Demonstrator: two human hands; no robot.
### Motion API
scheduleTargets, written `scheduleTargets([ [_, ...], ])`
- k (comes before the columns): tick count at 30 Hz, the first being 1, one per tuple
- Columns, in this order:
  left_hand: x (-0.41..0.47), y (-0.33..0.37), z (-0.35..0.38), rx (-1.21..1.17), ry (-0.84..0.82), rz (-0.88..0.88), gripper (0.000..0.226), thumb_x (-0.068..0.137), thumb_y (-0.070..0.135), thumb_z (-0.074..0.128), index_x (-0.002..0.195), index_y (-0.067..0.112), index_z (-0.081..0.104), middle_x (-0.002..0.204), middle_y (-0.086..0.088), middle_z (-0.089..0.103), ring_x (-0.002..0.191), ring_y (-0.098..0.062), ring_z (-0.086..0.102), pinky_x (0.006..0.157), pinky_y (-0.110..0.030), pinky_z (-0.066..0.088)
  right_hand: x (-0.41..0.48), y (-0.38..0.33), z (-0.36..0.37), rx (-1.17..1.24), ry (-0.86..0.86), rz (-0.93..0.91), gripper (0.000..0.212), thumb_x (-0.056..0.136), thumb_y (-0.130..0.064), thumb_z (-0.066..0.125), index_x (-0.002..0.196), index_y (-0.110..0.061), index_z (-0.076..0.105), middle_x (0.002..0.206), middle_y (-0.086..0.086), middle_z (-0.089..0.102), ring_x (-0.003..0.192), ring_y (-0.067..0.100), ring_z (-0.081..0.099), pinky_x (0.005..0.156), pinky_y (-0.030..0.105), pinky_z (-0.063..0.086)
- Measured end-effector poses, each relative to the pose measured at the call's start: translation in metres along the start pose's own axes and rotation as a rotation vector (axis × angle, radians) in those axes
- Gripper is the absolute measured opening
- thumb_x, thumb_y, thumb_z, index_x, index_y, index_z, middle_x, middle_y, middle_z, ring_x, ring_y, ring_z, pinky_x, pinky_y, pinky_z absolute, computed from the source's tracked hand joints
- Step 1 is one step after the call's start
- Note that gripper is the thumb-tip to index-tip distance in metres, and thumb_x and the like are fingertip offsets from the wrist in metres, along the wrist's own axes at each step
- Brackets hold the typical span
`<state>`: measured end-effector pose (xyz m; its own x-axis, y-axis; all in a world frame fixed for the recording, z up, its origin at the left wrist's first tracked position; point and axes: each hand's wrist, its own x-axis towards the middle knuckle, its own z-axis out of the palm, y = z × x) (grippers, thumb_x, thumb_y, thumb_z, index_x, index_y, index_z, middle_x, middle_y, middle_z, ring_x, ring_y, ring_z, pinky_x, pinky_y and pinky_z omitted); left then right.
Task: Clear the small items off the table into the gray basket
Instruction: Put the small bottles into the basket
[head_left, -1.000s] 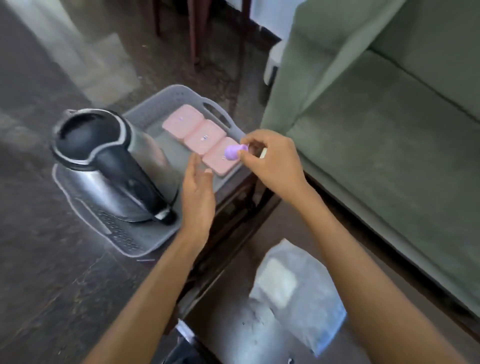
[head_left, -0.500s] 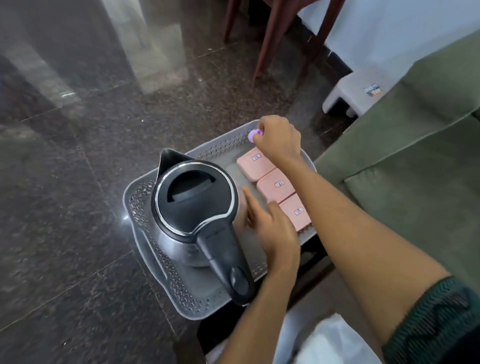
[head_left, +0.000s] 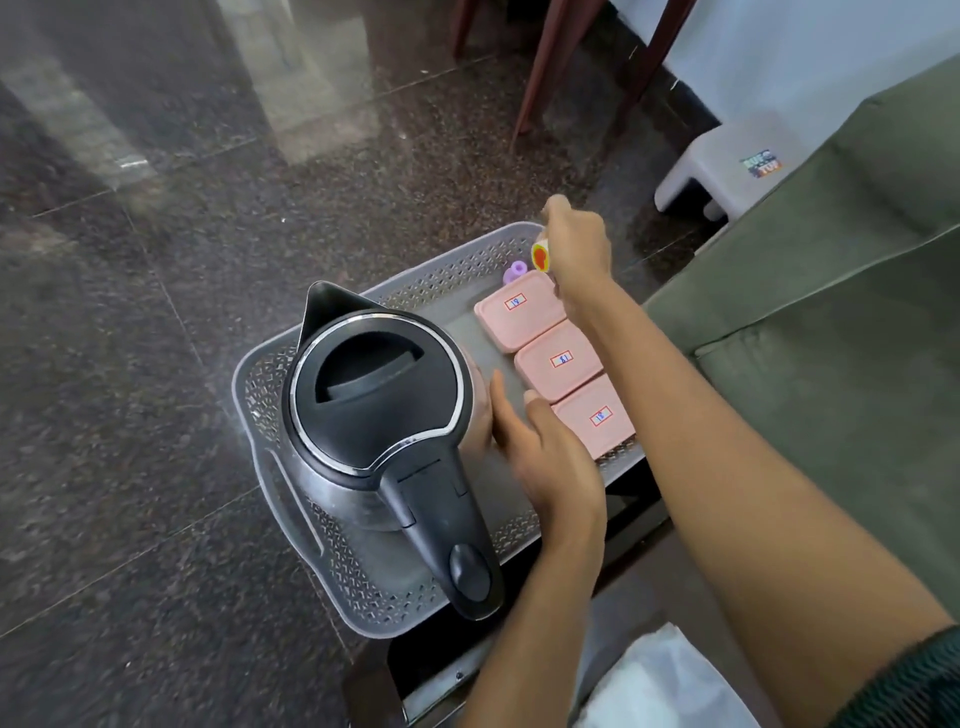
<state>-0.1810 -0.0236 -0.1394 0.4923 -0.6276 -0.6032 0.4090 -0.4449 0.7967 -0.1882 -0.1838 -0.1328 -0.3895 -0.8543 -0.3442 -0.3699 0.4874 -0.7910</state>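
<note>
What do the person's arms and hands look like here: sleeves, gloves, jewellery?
Both hands are bare: left hand, right hand, no gloves, rings or watch visible. Forearms are uncovered. A dark green ribbed knit sleeve shows at the right upper arm.

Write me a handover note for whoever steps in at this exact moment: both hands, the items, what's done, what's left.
Right hand: over the far corner of the gray basket, holding a small yellow item with a red mark; not yet released.
Left hand: open, inside the basket between the kettle and the pink boxes.
In the basket: kettle, three pink boxes in a row, small purple piece at the far end.
Done: those items are in.
Left: drop the yellow item in. Other table items are not in view, so check.
</note>
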Motion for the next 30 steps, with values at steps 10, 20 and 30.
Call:
scheduleTargets([
  [10, 0.002, 0.001, 0.0, 0.003, -0.031, -0.006, 0.043, 0.1, 0.013, 0.034, 0.143, 0.016, 0.033, 0.154, -0.001, 0.028, 0.141, -0.012, 0.025, 0.119, -0.033, 0.017, -0.006, 0.012, 0.024, -0.093, -0.197, -0.265, 0.024, 0.077, -0.001, 0.06, 0.063, -0.014, 0.046, 0.06, 0.001, 0.049, 0.061, 0.022, 0.053, 0.05, 0.037, 0.049],
  [20, 0.008, 0.001, -0.002, -0.061, -0.079, -0.046, 0.042, 0.101, 0.015, 0.033, 0.143, 0.015, 0.032, 0.152, -0.005, 0.033, 0.14, -0.018, 0.031, 0.117, -0.038, 0.023, -0.006, 0.026, 0.039, -0.868, -0.104, -0.653, 0.024, 0.08, -0.003, 0.051, 0.103, -0.009, 0.052, 0.107, 0.014, 0.065, 0.104, 0.035, 0.056, 0.074, 0.039, 0.043],
  [30, -0.044, -0.002, -0.011, 0.1, -0.246, 0.305, 0.055, 0.09, 0.008, 0.042, 0.144, 0.015, 0.031, 0.149, 0.001, 0.035, 0.131, -0.003, 0.035, 0.104, -0.009, 0.027, -0.061, 0.027, -0.057, -0.496, 0.123, -0.597, 0.018, 0.078, -0.019, 0.048, 0.089, -0.016, 0.062, 0.098, 0.004, 0.065, 0.092, 0.024, 0.059, 0.07, 0.031, 0.042],
])
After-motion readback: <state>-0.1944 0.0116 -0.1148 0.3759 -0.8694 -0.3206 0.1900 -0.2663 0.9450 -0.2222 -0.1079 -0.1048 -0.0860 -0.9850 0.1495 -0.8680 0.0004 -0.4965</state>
